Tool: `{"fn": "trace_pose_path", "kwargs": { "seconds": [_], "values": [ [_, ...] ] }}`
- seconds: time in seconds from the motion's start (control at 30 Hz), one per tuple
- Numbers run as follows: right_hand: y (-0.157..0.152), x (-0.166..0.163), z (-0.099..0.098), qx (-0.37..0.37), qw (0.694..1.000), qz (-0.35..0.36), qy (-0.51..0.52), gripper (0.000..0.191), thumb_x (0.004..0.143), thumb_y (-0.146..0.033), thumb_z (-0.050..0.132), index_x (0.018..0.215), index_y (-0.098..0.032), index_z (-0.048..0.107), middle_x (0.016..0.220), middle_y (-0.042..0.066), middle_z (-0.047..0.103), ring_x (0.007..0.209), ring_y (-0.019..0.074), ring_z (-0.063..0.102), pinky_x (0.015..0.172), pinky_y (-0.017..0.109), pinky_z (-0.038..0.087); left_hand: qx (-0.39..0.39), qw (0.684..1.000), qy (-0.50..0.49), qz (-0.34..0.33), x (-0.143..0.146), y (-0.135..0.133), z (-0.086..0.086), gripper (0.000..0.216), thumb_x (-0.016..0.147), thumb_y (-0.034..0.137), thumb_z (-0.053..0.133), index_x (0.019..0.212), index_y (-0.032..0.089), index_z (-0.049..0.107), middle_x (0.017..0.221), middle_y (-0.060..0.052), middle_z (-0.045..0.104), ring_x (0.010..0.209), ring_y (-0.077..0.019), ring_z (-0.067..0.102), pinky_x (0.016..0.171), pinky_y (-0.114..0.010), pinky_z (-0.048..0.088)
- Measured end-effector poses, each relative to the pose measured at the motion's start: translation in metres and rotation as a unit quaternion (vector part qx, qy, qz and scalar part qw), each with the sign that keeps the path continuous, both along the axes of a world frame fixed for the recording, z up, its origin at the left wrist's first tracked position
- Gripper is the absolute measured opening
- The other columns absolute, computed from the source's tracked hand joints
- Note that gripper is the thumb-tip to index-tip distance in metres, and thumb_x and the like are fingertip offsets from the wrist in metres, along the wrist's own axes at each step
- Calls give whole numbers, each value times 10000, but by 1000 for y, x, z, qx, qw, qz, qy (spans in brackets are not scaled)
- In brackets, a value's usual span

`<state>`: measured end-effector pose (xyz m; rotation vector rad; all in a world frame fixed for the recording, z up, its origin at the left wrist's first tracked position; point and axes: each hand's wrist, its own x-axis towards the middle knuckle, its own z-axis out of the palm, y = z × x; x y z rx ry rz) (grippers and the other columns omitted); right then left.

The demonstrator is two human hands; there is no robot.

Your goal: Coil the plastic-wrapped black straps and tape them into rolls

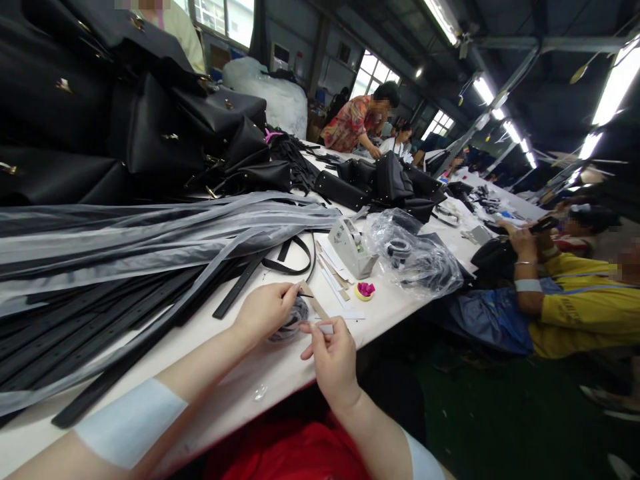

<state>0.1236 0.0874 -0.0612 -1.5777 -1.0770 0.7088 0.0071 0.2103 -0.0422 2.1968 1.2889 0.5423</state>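
My left hand [267, 308] is closed at the near side of the white table, its fingers bent over a coiled strap [295, 320] that looks dark with a greyish wrap. A thin dark end pokes out by its fingertips. Just to the right, my right hand [336, 360] pinches a small whitish strip [326, 329] between thumb and fingers. Beyond both hands lies a narrow brown card piece [314, 301]. The palm side of my left hand is hidden.
Long black straps [150, 307] with grey wrapping cover the left. Behind them are piled black bags [165, 133]. Farther along the table [395, 303] are a tape dispenser [350, 250], a yellow-rimmed dish [365, 291] and a clear plastic bag [415, 257]. A co-worker in yellow [580, 300] sits at right.
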Motion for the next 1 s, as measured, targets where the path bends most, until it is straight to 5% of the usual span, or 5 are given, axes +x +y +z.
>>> {"fn": "trace_pose_path", "kwargs": {
  "seconds": [0.27,0.53,0.7,0.83,1.0],
  "values": [
    [-12,5,-8,37,997,-32,-62,175,901,-358,551,868,-209,464,864,98,739,440,123,619,467,231,516,46,995,91,2,-1,-2,8,517,969,465,240,1029,273,717,1029,-76,753,949,-298,688,704,-340,437],
    [-17,-6,-18,6,999,-26,32,219,930,-412,497,911,-202,438,870,116,748,537,141,676,562,241,535,53,995,82,4,0,-3,7,500,976,448,254,1016,265,717,994,-66,760,927,-269,692,682,-317,424],
    [-19,-13,-31,-62,997,6,42,290,877,-467,563,877,-196,461,550,20,658,467,158,634,452,213,462,100,991,94,-6,3,-7,6,475,977,429,283,966,251,723,951,-63,762,876,-253,696,699,-316,431],
    [-27,-8,-29,-60,988,17,144,335,829,-480,618,851,-193,447,799,78,721,464,108,593,451,210,454,110,990,75,-52,3,-7,6,472,981,400,288,980,231,729,984,-75,759,938,-246,685,801,-319,440],
    [-46,-5,-24,-69,969,31,234,346,831,-483,625,854,-173,473,868,115,732,438,68,508,353,165,260,37,997,62,-34,3,-4,8,483,965,450,292,1049,236,717,1077,-76,742,1000,-278,674,806,-331,460]
  ]
}}
